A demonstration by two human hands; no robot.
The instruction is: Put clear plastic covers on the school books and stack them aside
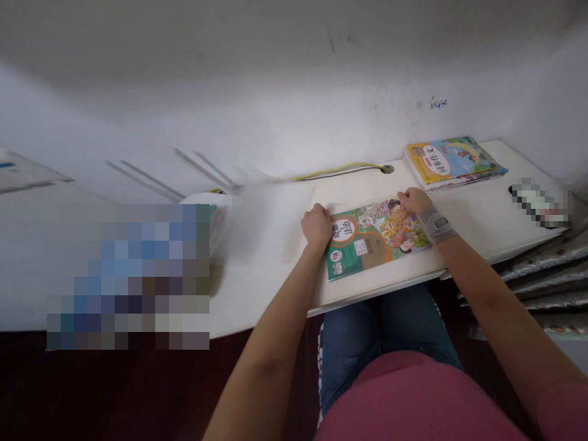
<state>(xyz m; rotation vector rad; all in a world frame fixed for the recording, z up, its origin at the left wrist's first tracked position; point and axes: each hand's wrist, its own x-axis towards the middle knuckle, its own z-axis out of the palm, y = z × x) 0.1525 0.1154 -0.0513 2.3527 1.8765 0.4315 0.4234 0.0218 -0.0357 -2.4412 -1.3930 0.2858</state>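
A colourful children's book (376,242) with a green cover lies flat on the white desk (275,288) in front of me. My left hand (316,225) grips its far left corner, fingers curled over the edge. At the book's far right corner, my right hand (416,199) rests with its fingers on the edge; a grey band is on that wrist.
A stack of similar books (452,160) lies at the desk's back right. A yellow cable (340,169) runs to a hole at the back edge. A blurred white sheet or stack (261,220) sits left of the book. Shelved items (546,269) are at right.
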